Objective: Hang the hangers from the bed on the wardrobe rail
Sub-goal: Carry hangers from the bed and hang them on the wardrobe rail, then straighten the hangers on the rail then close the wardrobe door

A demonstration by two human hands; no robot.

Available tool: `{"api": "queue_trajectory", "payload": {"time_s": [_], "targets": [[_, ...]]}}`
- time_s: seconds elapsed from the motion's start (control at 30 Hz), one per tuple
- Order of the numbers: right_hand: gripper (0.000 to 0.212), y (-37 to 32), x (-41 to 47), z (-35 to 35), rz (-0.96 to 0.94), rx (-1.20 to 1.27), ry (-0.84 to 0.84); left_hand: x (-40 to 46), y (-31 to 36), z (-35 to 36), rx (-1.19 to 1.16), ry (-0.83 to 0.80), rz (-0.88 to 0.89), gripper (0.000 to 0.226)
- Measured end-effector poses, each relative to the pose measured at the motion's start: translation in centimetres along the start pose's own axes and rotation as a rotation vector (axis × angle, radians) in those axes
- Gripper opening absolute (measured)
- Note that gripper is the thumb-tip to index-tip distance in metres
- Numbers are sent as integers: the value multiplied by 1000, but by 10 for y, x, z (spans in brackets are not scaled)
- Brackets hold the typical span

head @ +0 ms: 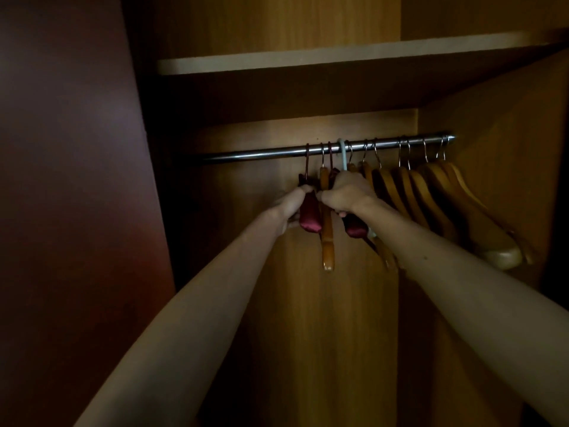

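- Looking into the dim wardrobe, we find both arms raised to the chrome rail (264, 153) under a shelf (308, 61).
- We note the left hand (297, 200) gripping a maroon padded hanger (309, 215), hooked on the rail.
- We note the right hand (346, 192) curled round a second maroon padded hanger (354, 228).
- A wooden hanger (327, 229) hangs between them; further wooden hangers (446, 198) crowd the rail's right end.
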State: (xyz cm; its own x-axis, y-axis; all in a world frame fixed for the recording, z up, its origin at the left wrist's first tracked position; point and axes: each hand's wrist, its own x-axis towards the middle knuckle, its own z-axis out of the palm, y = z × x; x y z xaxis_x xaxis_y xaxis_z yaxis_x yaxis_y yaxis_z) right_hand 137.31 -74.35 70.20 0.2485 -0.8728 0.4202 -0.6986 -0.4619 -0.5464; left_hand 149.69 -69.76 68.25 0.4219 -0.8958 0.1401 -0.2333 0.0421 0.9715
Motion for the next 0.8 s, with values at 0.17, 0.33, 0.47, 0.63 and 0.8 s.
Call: {"api": "queue_trajectory", "payload": {"time_s": [0.17,0.33,0.47,0.63,0.8], "targets": [[31,10,-46,11,-73,36,107,-34,-17,-1,-3,37,30,31],[26,23,-100,26,-150,38,194,-69,-43,0,22,103,56,45],[28,40,-151,45,-171,62,278,-101,-81,3,17,120,70,42],[26,73,-203,89,-169,75,181,-138,-145,4,234,12,19,23],[22,103,-245,144,-131,100,-39,-166,-205,-5,618,-154,77,25]]}}
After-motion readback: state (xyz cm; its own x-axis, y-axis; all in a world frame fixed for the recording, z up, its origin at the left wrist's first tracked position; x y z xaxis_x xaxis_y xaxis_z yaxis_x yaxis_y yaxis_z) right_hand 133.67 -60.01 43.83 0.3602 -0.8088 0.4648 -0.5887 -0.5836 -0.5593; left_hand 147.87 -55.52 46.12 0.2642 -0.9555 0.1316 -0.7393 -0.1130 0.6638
